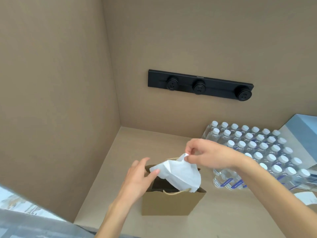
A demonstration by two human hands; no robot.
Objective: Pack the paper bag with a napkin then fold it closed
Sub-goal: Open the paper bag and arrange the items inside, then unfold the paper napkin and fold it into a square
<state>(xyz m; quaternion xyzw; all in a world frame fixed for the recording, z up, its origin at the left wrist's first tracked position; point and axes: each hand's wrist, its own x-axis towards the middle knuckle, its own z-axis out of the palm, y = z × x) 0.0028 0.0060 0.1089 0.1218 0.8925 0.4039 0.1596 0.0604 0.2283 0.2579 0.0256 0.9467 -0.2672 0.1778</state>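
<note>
A brown paper bag [171,202] with twine handles stands upright and open on the tan counter, low in the middle of the view. A white napkin [180,174] hangs over the bag's mouth, its lower part resting on the near rim. My right hand [208,155] pinches the napkin's top corner between thumb and fingers, above the bag. My left hand [139,177] is at the bag's left rim, fingers spread, with the thumb touching the napkin's left edge. The bag's inside is dark and mostly hidden.
A shrink-wrapped pack of several water bottles [257,152] with white caps lies right of the bag. A black socket rail [199,86] is fixed on the back wall. A tan side wall closes the left. A blue-grey box [301,134] and white paper [307,198] sit far right.
</note>
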